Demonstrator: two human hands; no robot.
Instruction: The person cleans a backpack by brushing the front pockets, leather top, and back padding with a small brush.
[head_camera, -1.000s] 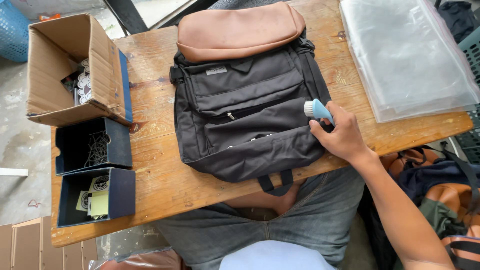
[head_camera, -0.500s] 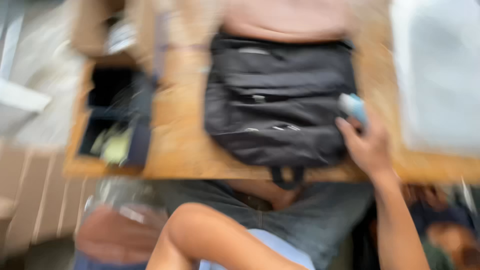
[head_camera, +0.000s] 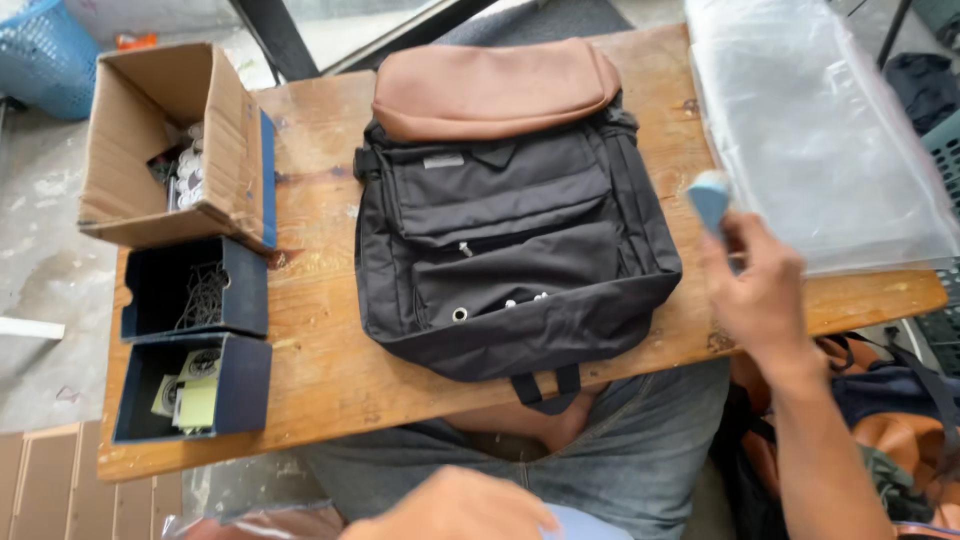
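A black backpack (head_camera: 510, 250) with a brown leather flap lies flat on the wooden table (head_camera: 320, 360). My right hand (head_camera: 765, 295) is raised to the right of the bag and grips a small light-blue object (head_camera: 710, 197) between fingers and thumb. My left hand (head_camera: 455, 505) sits low at the bottom edge, over my lap, blurred; whether it holds anything does not show.
A sheet of clear plastic bags (head_camera: 830, 130) covers the table's right end. At the left stand an open cardboard box (head_camera: 150, 140) and two dark blue trays (head_camera: 195, 345) of small parts. More bags (head_camera: 880, 420) lie on the floor at right. A blue basket (head_camera: 50, 50) is far left.
My right hand lifted the blue object off the backpack's right side and moved it right. The left hand rose into view at the bottom. The head swung and settled.
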